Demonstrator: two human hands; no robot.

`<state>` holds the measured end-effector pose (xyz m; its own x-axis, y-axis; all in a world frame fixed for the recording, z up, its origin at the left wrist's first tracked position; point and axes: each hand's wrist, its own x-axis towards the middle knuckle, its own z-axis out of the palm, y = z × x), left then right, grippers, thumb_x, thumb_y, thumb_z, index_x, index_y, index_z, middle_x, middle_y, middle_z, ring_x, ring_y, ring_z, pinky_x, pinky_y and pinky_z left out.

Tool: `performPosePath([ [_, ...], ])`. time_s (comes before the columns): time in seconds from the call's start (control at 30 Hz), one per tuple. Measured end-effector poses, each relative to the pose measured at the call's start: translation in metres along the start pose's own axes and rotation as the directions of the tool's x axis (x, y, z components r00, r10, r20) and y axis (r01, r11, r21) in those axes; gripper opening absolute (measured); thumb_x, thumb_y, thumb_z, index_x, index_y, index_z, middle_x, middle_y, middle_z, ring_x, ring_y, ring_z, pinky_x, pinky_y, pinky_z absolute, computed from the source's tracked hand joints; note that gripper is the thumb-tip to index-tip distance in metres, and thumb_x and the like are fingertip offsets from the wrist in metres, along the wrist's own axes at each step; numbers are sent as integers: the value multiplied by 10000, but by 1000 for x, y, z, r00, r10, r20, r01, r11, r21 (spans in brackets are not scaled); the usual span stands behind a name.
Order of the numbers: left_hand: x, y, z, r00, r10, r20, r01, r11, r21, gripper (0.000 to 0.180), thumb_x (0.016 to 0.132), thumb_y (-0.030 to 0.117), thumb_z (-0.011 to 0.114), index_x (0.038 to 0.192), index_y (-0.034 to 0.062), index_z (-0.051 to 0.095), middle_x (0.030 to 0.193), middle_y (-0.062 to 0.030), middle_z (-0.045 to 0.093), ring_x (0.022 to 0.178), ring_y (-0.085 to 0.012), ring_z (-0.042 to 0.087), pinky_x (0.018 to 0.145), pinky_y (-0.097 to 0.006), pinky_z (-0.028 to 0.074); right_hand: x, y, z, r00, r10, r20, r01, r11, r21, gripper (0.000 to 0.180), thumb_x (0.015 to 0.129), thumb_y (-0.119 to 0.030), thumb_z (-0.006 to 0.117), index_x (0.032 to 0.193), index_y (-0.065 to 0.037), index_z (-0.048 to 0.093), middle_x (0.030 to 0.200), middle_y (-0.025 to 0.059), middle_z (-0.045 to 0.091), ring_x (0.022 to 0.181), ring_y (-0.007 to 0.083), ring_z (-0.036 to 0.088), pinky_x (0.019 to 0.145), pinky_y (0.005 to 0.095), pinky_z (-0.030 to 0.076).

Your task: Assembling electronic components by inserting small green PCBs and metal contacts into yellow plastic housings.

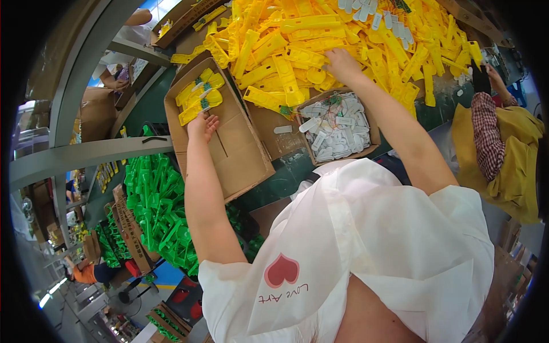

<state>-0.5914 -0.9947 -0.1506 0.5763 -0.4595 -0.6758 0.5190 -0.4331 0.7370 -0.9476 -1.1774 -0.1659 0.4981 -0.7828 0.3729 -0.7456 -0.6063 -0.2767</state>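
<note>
My left hand is inside an open cardboard box on the left. Its fingers are loosely curled and apart, beside several yellow plastic shells with small green and white parts on them. The thumb side touches the nearest shell's end. My right hand reaches onto a big heap of yellow plastic shells. Its thumb and fingers close about the end of one long shell. Below that arm stands a small carton of white plastic pieces with thin wires and green circuit boards among them.
One white piece lies on cardboard between the boxes. More white strips rest atop the heap. Green plastic parts are piled at the left, past a grey metal bar. A co-worker in a checked sleeve works at the right.
</note>
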Motion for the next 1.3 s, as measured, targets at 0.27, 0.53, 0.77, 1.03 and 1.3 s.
performPosePath([
  [0.27,-140,-2,85,730,433,528,-617,750,238,518,779,212,601,1182,-32,386,1038,-118,529,914,-176,527,770,-272,432,9,-54,-49,957,106,271,-211,895,393,250,768,-229,510,896,-38,609,832,126,613,730,239,590,648,342,467],
  [0.53,-179,-55,101,704,440,557,-295,895,-335,451,691,-20,481,1125,-4,357,922,-79,472,831,-178,511,786,-308,435,-40,-81,-52,829,37,558,-473,579,665,198,794,-198,542,890,-30,585,752,65,609,644,145,584,573,265,460],
  [0.77,-184,-70,65,676,396,621,63,809,-585,434,683,64,532,1091,71,385,779,-43,405,712,-142,430,735,-317,393,-130,-37,-51,747,103,657,-183,982,53,174,704,-170,524,786,-33,592,756,170,593,756,317,577,654,413,459],
  [1.03,-175,-87,71,658,243,713,204,854,-479,293,805,302,524,959,61,461,667,-23,376,615,-120,375,624,-276,358,-158,-31,-65,704,290,649,-258,955,-147,216,699,-214,558,765,-14,610,773,181,601,759,335,580,656,415,467],
  [1.3,-187,-92,82,656,196,729,177,899,-401,297,798,261,529,967,21,486,828,-72,506,750,-166,508,736,-311,424,-169,-31,-67,618,308,724,-222,951,-215,239,675,-250,597,755,-25,612,757,163,604,747,313,583,645,395,466],
])
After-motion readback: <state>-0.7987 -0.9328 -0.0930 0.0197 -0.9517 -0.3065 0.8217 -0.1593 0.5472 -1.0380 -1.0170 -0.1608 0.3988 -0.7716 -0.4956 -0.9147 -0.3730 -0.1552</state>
